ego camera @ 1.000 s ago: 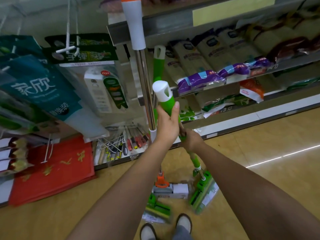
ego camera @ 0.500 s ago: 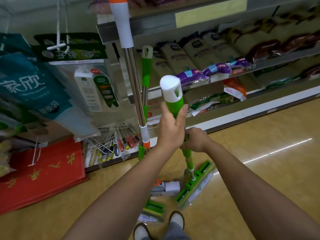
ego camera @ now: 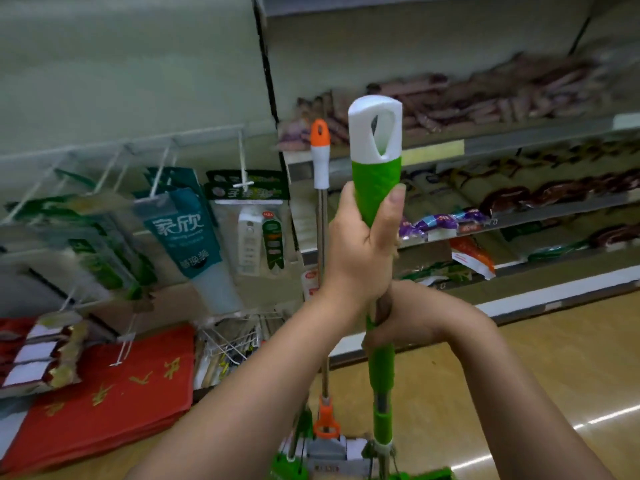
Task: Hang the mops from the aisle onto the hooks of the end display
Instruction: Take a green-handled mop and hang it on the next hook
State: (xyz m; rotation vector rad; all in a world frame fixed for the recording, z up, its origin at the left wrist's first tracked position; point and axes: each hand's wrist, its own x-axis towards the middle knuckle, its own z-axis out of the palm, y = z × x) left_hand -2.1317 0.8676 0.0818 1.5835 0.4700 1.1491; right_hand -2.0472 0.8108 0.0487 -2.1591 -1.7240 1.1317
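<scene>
I hold a green mop (ego camera: 381, 372) upright in front of me. Its white handle cap (ego camera: 375, 129) with a hanging slot points up. My left hand (ego camera: 360, 251) grips the green handle just under the cap. Directly below it, my right hand (ego camera: 398, 317) grips the shaft. An orange-and-white mop (ego camera: 320, 157) with a metal shaft stands just left, leaning at the shelf corner. White wire hooks (ego camera: 242, 161) of the end display stick out at the left, most carrying packets.
Packets of refills (ego camera: 187, 230) hang on the end display. Red packs (ego camera: 97, 400) and small tools (ego camera: 228, 355) lie on its low shelf. Aisle shelves with bagged goods (ego camera: 485, 220) run along the right. Another green mop head (ego camera: 287, 469) lies on the wooden floor.
The green mop has risen, its cap now much higher in view, and its head has lifted off the floor. My view has tilted up toward the end display's upper hooks.
</scene>
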